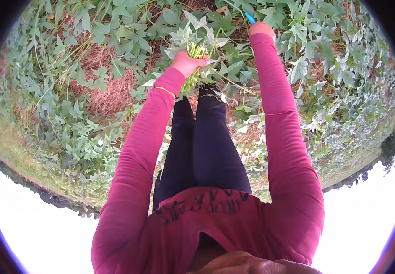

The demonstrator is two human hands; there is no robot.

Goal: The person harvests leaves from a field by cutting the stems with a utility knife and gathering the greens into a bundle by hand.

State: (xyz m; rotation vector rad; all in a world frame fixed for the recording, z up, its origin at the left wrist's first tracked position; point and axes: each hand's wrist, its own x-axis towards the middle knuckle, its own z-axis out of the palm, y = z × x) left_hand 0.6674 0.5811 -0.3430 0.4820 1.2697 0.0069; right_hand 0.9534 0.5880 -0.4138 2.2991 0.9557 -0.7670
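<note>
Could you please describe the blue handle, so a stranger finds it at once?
Follow the right magenta sleeve up to the right hand. The blue handle juts from that fist, toward upper left. Its bright blue stands apart from the green leaves.

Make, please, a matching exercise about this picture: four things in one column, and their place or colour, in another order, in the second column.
Things:
1. bundle of stems
2. blue handle
3. yellow band
4. trousers

Place or colour:
A. around the left sleeve
B. black or very dark
C. gripped in the left hand
D. held in the right hand

Right pairs: 1-C, 2-D, 3-A, 4-B
</note>
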